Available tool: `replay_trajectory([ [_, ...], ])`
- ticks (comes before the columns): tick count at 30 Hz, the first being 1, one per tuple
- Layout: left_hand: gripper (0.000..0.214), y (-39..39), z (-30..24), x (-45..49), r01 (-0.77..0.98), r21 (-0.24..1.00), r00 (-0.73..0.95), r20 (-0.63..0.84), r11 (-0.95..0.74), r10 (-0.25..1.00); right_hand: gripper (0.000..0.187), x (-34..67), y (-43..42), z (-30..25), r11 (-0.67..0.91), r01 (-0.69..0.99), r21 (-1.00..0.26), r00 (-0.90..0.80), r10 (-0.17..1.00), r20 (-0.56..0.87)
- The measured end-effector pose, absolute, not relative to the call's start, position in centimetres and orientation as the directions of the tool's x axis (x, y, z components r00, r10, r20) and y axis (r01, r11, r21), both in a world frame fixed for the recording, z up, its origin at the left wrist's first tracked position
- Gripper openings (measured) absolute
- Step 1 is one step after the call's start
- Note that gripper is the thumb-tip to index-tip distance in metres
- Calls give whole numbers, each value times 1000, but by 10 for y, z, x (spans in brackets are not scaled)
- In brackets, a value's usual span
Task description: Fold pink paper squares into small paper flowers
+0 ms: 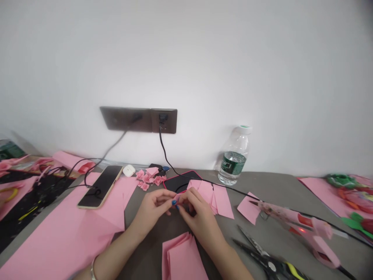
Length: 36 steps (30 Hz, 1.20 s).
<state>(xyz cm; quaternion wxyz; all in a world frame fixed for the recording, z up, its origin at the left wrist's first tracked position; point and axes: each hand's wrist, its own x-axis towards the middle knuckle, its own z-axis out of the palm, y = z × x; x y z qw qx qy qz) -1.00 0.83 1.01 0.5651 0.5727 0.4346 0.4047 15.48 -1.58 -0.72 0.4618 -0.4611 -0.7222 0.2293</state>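
Between the fingertips of both hands is a small piece of pink paper [176, 198], mostly covered by the fingers. My left hand [155, 205] pinches it from the left, and my right hand [198, 208] pinches its other side. Below them on the grey table [142, 252] lies a stack of folded pink paper [185, 256]. Several small pink paper roses [149, 178] sit in a cluster just beyond my left hand. Cut pink paper pieces [224, 202] lie beyond my right hand, partly over a dark, red-edged device [180, 181].
At the right are a pink hot glue gun [303, 219] with a red light and open black scissors [262, 254]. A water bottle [234, 159] stands by the wall. To the left, a phone [100, 187] rests on large pink sheets [61, 237]. A black cable [163, 146] runs from the wall socket.
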Motion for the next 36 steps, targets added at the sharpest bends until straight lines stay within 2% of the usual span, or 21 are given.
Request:
replay_trajectory([
  [6, 18, 7, 12, -10, 116, 992, 305, 5, -43, 952, 22, 154, -17, -10, 471, 475, -744, -158, 877, 454],
  [23, 18, 8, 5, -10, 116, 993, 320, -19, -19, 947, 21, 152, -18, -10, 447, 509, -735, -172, 890, 422],
  [31, 18, 8, 8, -11, 54, 999, 287, -6, -10, 958, 18, 154, -17, -9, 424, 381, -822, -105, 903, 417],
  [36, 14, 10, 5, -11, -36, 999, 399, -21, 39, 917, 17, 156, -16, -10, 390, 350, -851, -55, 916, 397],
])
